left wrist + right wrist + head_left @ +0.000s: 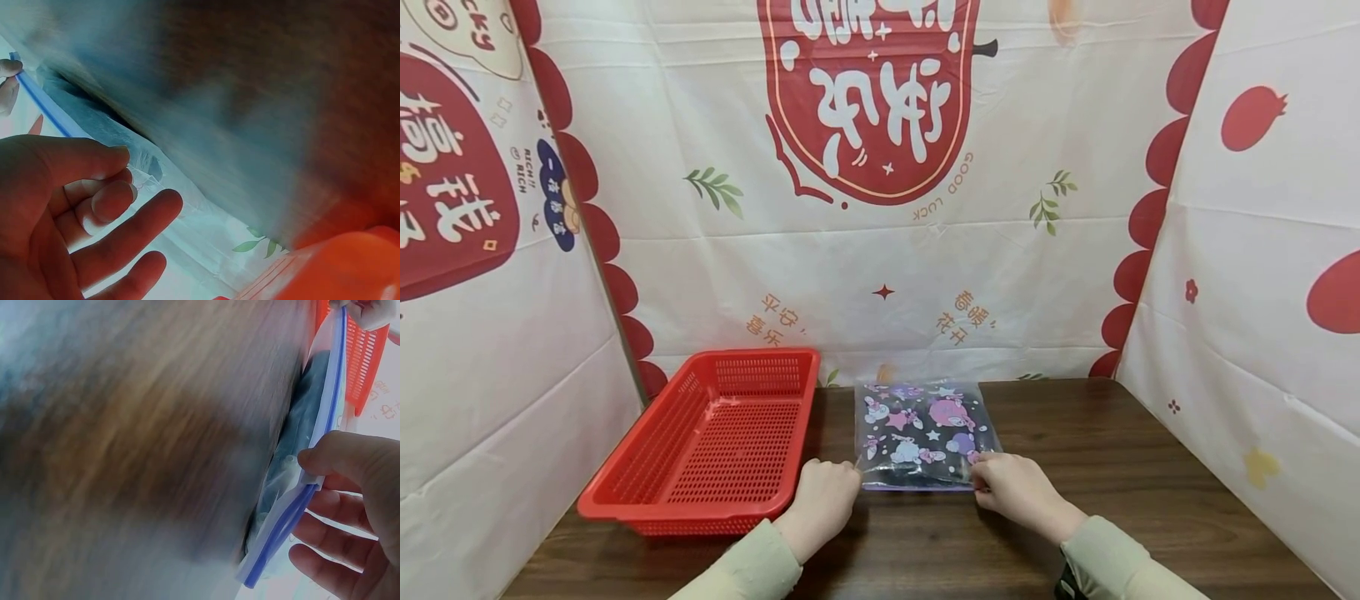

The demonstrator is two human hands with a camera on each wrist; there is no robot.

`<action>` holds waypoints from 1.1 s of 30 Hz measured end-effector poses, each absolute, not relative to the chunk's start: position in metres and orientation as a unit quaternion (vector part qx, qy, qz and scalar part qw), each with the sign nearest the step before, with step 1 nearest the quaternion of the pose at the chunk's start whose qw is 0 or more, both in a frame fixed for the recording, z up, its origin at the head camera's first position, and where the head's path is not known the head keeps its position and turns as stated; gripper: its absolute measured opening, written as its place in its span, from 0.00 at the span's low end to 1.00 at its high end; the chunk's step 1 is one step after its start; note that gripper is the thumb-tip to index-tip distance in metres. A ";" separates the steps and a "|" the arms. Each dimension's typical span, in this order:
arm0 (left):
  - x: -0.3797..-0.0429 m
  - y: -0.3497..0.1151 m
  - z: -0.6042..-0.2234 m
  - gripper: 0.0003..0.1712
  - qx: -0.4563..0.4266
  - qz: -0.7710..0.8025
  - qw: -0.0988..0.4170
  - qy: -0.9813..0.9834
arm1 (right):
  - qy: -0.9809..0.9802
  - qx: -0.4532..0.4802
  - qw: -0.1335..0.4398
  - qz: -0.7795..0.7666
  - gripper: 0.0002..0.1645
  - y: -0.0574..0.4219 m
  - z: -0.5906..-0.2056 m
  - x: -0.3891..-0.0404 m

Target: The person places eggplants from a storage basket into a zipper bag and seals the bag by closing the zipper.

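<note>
A clear plastic zip bag (917, 433) with cartoon characters and stars printed on it lies flat on the table, something dark inside it. Its purple-blue zip strip (337, 381) runs along the edge nearest me. At the bag's near left corner, my left hand (826, 502) pinches the plastic between thumb and fingers; its other fingers spread loosely in the left wrist view. My right hand (1021, 492) grips the zip edge near the right corner, thumb (325, 456) on top and fingers beneath. The dark contents (303, 419) show through the bag's side.
A red perforated plastic basket (700, 508) stands on the left of the brown wooden table (1075, 442), close to my left hand. Printed white cloth (880, 250) hangs behind the table and along both sides.
</note>
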State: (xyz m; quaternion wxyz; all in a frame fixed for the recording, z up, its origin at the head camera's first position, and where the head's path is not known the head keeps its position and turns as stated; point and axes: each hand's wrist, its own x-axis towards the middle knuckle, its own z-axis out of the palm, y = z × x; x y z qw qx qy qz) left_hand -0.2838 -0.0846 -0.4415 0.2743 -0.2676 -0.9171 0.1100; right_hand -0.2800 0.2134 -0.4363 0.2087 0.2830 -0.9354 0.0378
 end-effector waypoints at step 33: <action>-0.284 -0.084 -0.444 0.08 -0.262 0.111 0.269 -0.920 | -0.938 0.275 0.210 0.038 0.18 0.223 -0.439 -0.278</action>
